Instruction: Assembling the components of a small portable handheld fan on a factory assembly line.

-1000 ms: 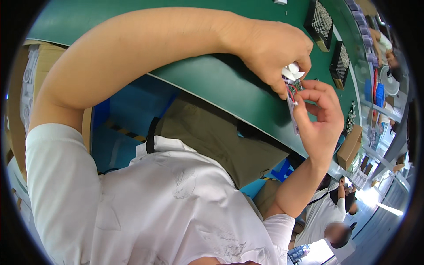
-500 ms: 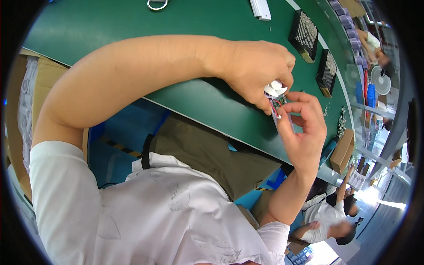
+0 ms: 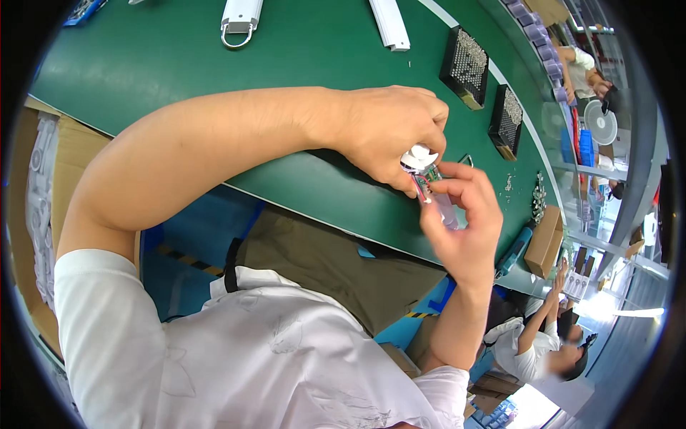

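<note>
My left hand (image 3: 389, 136) is closed round the white end of a small electronic assembly (image 3: 419, 156), with its rounded white parts showing between thumb and fingers. A green circuit board (image 3: 433, 174) with thin red and dark wires sits just below that end. The fingers and thumb of my right hand (image 3: 468, 214) pinch at the wires and board. A pale translucent casing (image 3: 448, 211) reaches down inside the right palm. Exactly what the right fingertips grip is partly hidden. Both hands are just above the green worktop (image 3: 343, 189), near its front edge.
Two black trays (image 3: 464, 68) of small metal parts lie beyond my hands. White bar-shaped housings (image 3: 389, 23) lie at the back, one with a metal loop (image 3: 236, 34). To the right are loose hardware (image 3: 538, 196), a teal power screwdriver (image 3: 516, 252) and a cardboard box (image 3: 543, 242). Co-workers sit farther right.
The view has shifted, bringing more of the far worktop and the looped housing into sight. Both hands still hold the assembly, with the pale casing now showing more in my right palm.
</note>
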